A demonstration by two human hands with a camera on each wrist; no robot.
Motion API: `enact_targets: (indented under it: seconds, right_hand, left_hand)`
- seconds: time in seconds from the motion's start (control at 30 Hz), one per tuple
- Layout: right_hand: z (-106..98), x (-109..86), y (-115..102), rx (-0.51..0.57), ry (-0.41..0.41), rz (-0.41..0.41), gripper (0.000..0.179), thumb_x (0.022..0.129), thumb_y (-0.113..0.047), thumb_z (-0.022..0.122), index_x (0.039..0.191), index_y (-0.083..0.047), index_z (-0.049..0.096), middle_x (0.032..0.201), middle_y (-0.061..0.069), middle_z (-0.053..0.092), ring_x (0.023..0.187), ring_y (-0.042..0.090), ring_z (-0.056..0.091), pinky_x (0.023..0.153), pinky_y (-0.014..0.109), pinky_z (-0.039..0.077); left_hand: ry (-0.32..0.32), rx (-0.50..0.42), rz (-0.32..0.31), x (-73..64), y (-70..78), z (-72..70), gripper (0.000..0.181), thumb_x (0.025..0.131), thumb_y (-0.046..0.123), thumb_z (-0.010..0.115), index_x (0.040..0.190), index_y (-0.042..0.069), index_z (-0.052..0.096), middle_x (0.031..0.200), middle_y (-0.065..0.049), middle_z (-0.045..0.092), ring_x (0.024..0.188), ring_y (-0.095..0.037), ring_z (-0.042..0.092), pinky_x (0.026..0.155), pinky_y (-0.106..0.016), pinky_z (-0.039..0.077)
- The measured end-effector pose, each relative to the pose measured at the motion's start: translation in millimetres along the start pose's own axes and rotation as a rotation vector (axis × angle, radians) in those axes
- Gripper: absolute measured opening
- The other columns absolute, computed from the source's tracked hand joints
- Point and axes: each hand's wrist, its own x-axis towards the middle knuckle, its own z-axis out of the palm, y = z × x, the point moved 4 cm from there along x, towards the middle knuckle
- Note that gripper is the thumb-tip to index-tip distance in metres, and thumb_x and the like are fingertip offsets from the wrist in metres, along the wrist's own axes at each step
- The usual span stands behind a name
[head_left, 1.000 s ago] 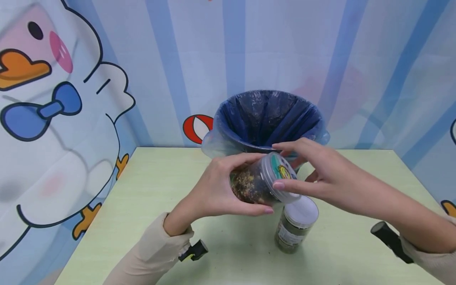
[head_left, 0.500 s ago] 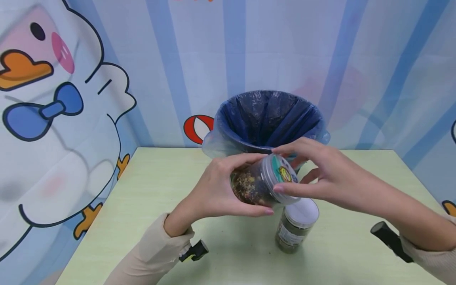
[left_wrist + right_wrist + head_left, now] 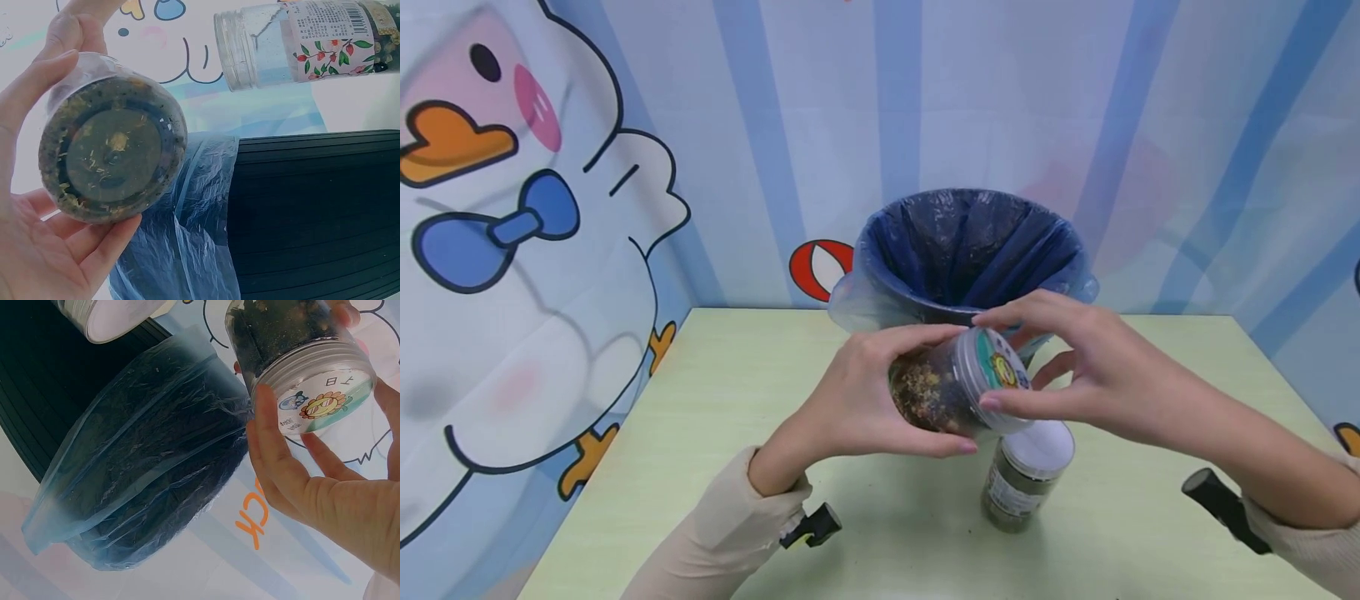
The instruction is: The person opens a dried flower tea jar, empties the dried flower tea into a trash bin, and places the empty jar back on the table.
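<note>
My left hand (image 3: 853, 404) grips a clear plastic jar (image 3: 928, 390) of dark, dried, flaky bits, holding it tilted above the table with its lid to the right. Fingers and thumb of my right hand (image 3: 1093, 358) pinch the rim of the lid (image 3: 1002, 367), which bears a green label with a yellow flower. The lid sits on the jar. From the left wrist, the jar's round bottom (image 3: 112, 153) shows, with bits lying against it. Below the hands a second clear jar (image 3: 1017, 487) with a white top stands upright on the table, partly covered by the held jar.
Behind the hands stands a dark bin (image 3: 37, 381) lined with a blue plastic bag (image 3: 966, 246), the bag folded over its rim. The pale green table (image 3: 760, 367) meets a cartoon-printed cloth (image 3: 820, 108) at the back and sides.
Both hands stay almost in place. My right fingers have shifted slightly on the lid's rim, the index finger drawing in a little. The whole view drifts slightly.
</note>
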Motion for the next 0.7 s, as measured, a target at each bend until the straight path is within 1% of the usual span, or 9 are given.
enact_targets:
  seconds: [0.23, 0.53, 0.7]
  right_hand:
    - [-0.7, -0.8, 0.7, 0.007, -0.004, -0.01, 0.055, 0.083, -0.02, 0.083, 0.133, -0.013, 0.061, 0.123, 0.001, 0.059, 0.103, 0.018, 0.058, 0.072, 0.031, 0.059]
    - [-1.3, -1.6, 0.9, 0.022, -0.019, -0.003, 0.057, 0.083, -0.02, 0.083, 0.135, -0.016, 0.06, 0.123, -0.001, 0.057, 0.105, 0.017, 0.056, 0.076, 0.032, 0.059]
    - [-1.5, -1.1, 0.9, 0.036, -0.022, -0.024, 0.057, 0.083, -0.018, 0.083, 0.135, -0.015, 0.06, 0.125, 0.0, 0.057, 0.105, 0.014, 0.057, 0.076, 0.032, 0.059]
  left_hand:
    - [-0.015, -0.032, -0.015, 0.1, -1.2, 1.1, 0.081, 0.064, 0.034, 0.094, 0.135, 0.013, 0.06, 0.123, 0.005, 0.065, 0.105, -0.006, 0.061, 0.087, -0.026, 0.053]
    - [-0.025, -0.06, -0.036, 0.4, -2.2, 1.6, 0.081, 0.064, 0.033, 0.094, 0.135, 0.015, 0.06, 0.123, 0.006, 0.065, 0.107, -0.007, 0.061, 0.087, -0.028, 0.054]
    - [-0.028, -0.076, -0.043, 0.6, -2.8, 1.1, 0.08, 0.064, 0.032, 0.095, 0.135, 0.015, 0.06, 0.124, 0.006, 0.065, 0.107, -0.008, 0.061, 0.088, -0.029, 0.054]
